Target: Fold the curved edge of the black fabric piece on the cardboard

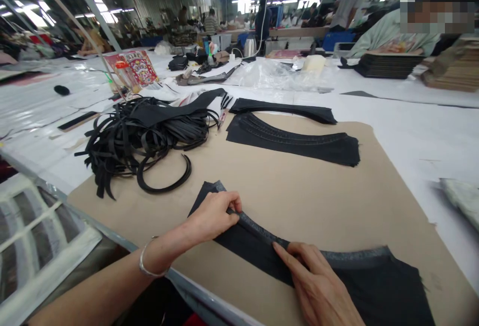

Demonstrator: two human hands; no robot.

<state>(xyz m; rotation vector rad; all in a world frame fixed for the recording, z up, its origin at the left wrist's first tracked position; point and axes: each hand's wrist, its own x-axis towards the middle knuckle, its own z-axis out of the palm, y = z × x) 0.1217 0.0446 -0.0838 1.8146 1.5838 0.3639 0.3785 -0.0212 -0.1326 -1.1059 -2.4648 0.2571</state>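
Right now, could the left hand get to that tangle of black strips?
Probably yes: the left hand rests on the black fabric piece, and only bare brown board and one curved loop lie between it and the strips.

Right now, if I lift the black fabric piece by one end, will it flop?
Probably floppy and light: the black fabric piece lies thin and flat on the brown sheet. The curved edge strip under the left hand and right hand may stiffen that side slightly.
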